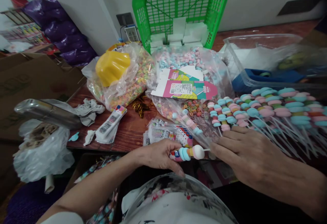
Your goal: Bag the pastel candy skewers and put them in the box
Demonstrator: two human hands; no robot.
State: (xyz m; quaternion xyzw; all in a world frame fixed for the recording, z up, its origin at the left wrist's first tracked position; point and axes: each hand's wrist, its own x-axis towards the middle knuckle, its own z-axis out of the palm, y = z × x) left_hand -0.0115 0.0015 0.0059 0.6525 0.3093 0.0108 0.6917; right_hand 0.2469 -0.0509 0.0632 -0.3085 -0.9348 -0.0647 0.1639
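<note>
The bare left forearm (pixel 102 185) comes from the lower left and rises toward the right, its wrist (pixel 139 156) almost straight. The bare left hand (pixel 160 155) is closed in a grip — the thumb (pixel 175 167) is lower, nearer to the body, and the index finger is above it. The bare right forearm (pixel 304 184) enters from the lower right; the bare right hand (pixel 249 150) shows its back, fingers (pixel 226 150) pointing leftward — its thumb is hidden.

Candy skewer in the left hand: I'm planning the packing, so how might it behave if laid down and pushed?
The candy skewer would probably roll, as its candies look round. It seems light, being small beside the left hand. Its thin white stick might bend.
</note>
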